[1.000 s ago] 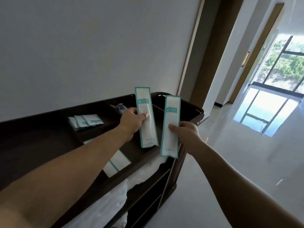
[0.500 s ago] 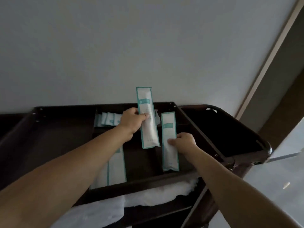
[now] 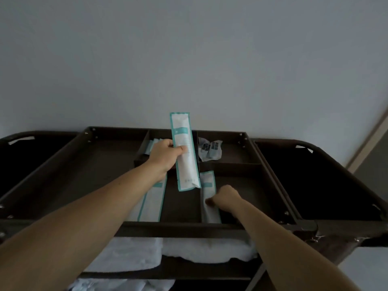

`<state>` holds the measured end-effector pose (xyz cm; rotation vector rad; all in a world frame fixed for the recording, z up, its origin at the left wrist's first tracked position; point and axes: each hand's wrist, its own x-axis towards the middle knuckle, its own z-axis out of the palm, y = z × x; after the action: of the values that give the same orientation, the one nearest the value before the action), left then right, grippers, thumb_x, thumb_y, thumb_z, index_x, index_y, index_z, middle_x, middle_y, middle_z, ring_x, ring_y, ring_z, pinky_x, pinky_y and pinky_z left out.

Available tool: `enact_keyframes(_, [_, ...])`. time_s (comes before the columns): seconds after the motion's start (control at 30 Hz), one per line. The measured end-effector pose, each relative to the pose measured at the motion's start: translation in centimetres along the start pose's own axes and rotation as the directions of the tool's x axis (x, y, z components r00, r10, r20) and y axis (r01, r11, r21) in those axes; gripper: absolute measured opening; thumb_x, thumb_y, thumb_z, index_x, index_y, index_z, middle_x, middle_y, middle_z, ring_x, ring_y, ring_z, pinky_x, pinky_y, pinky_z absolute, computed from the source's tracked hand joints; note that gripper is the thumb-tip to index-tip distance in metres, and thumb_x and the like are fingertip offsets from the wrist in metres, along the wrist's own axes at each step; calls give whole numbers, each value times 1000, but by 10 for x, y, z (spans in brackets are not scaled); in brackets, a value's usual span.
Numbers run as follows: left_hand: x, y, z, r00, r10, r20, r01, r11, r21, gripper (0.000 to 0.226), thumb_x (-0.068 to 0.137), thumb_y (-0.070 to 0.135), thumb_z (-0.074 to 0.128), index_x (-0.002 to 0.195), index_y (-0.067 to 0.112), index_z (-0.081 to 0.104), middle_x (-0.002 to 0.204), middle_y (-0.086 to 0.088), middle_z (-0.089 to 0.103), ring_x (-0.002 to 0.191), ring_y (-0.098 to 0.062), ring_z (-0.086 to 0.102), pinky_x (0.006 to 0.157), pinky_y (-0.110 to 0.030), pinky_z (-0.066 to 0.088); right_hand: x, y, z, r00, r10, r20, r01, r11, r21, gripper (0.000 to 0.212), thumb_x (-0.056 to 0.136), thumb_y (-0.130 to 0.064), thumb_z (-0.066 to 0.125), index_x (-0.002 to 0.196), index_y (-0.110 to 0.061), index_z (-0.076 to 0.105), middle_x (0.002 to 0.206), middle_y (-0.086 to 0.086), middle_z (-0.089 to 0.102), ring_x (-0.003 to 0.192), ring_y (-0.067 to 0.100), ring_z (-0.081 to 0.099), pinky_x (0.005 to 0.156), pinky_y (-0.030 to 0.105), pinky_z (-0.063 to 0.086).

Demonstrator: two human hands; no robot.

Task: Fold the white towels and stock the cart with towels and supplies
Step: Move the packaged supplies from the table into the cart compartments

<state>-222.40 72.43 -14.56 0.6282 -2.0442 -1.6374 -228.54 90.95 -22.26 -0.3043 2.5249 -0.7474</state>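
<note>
My left hand (image 3: 165,156) grips a long white packet with teal edges (image 3: 184,152) and holds it upright above the dark cart's top tray (image 3: 189,226). My right hand (image 3: 225,199) pinches a second teal-edged packet (image 3: 208,185) that lies flat in the front middle compartment. Another such packet (image 3: 151,202) lies at that compartment's left, partly under my left forearm. Folded white towels (image 3: 201,248) sit on the shelf below the tray.
Small teal sachets (image 3: 150,144) lie in the back middle compartment, and a clear bag with dark items (image 3: 210,150) lies in the back right one. Dark bins flank the tray at left (image 3: 27,164) and right (image 3: 315,181). A grey wall stands behind.
The view swung from the corridor to face the cart squarely. My right hand lowered its packet flat into the front compartment. My left hand keeps its packet upright.
</note>
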Motion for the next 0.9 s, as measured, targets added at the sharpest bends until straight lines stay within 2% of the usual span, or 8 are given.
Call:
enact_keyframes(0.13, [1,1,0,1000,0,-7,0,1000,18,10,88,18,71,88,10,65,90,-2,67,78,-13,62,64,-25,46,-7,-2,-13,1000,-18,7,19,968,-251,61,82,-58,69,118,-10,62,118,8,67,99,24,63,81,31,47])
enact_keyframes(0.23, [2,1,2,1000,-16,22,15,999,52,16,91,20,68,88,4,64,88,-3,65,79,-15,60,66,-26,45,-12,-3,-19,999,-37,-6,33,938,-344,64,80,-59,71,122,-12,59,120,7,65,109,25,62,84,33,47])
enact_keyframes(0.3, [4,2,5,999,-32,41,30,998,50,23,90,22,67,91,0,66,91,-10,68,84,-23,63,72,-33,48,-14,-9,-24,987,-132,-91,104,960,-261,53,83,-50,73,116,-10,62,113,8,67,102,25,65,80,33,51])
enact_keyframes(0.4, [6,3,11,990,-64,122,66,998,-11,14,83,25,70,76,14,71,82,-10,70,87,-32,67,80,-47,54,-22,-23,-41,944,-250,-215,283,949,139,33,94,-43,63,98,-11,69,91,7,71,73,17,64,66,32,52])
enact_keyframes(0.5, [2,7,24,952,-111,285,157,977,-144,12,89,18,69,77,17,69,83,-8,70,84,-29,69,72,-46,58,-36,-34,-56,950,-279,-138,312,857,411,28,96,-43,60,103,-17,66,94,1,71,63,8,62,55,21,47])
enact_keyframes(0.6, [-2,9,37,917,-110,383,196,961,-194,6,92,16,67,88,11,67,92,-11,70,87,-27,69,66,-40,57,-39,-32,-59,940,-323,-108,336,826,453,23,92,-32,69,107,-15,66,89,-2,72,57,1,66,50,15,48])
enact_keyframes(0.73, [-6,8,49,919,-77,387,108,992,-59,4,94,17,65,90,15,67,91,-8,69,79,-21,67,55,-32,54,-29,-15,-57,932,-284,-227,356,837,415,21,86,-21,76,104,-11,71,94,0,75,84,12,73,66,20,57])
enact_keyframes(0.9, [1,6,41,979,4,203,-31,991,129,5,93,19,60,94,18,65,93,-5,68,73,-14,65,54,-26,50,-12,23,-51,995,-90,-49,97,977,190,22,86,-27,78,83,-8,69,68,-1,66,54,9,61,52,20,47])
